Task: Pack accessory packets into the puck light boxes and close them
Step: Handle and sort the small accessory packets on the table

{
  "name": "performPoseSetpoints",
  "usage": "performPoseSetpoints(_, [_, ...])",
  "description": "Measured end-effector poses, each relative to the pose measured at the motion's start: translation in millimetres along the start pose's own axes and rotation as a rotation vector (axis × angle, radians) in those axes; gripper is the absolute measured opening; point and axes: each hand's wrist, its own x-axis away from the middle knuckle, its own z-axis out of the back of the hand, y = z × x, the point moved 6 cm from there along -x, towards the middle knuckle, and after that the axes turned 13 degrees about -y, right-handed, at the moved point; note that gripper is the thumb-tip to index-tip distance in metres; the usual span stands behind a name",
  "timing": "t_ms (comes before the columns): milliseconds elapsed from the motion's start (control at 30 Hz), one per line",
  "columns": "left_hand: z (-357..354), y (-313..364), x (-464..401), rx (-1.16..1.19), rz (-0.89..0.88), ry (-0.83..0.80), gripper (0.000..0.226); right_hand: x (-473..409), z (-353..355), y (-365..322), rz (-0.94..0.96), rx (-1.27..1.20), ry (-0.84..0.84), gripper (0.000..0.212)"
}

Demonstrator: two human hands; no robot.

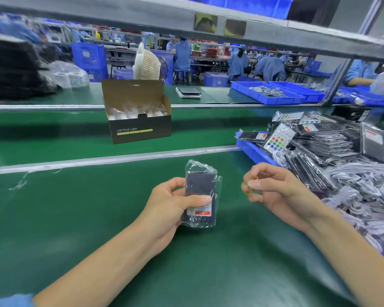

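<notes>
Two hands raised over worktop (98, 218): left hand (171, 207) gripping packet (200, 191), right hand (273, 191) pinching small yellow band (251, 191).

Green conveyor belt (53, 134) under a grey shelf (120, 16); blue-coated workers (237, 63) at benches behind.

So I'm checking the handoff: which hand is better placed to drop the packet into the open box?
Probably the left hand: it already grips the packet, and the open box sits ahead, slightly to its side. The right hand pinches something small and yellow.
</notes>
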Motion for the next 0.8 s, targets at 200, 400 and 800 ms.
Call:
performPoseSetpoints(200, [-1.3,2.1,0.6,0.024,-0.01,-0.044,0.061,-9.9,4.8,4.9,0.104,-0.253,0.128,0.027])
performPoseSetpoints(400, [-2.9,3.1,1.7,-0.004,-0.035,-0.057,0.058,-10.8,5.8,-0.9,0.193,-0.226,0.096,0.029])
performPoseSetpoints(800, [-10.0,3.7,4.4,-0.112,-0.035,-0.084,0.059,-13.9,-11.9,-25.4,0.053,0.549,0.082,0.03])
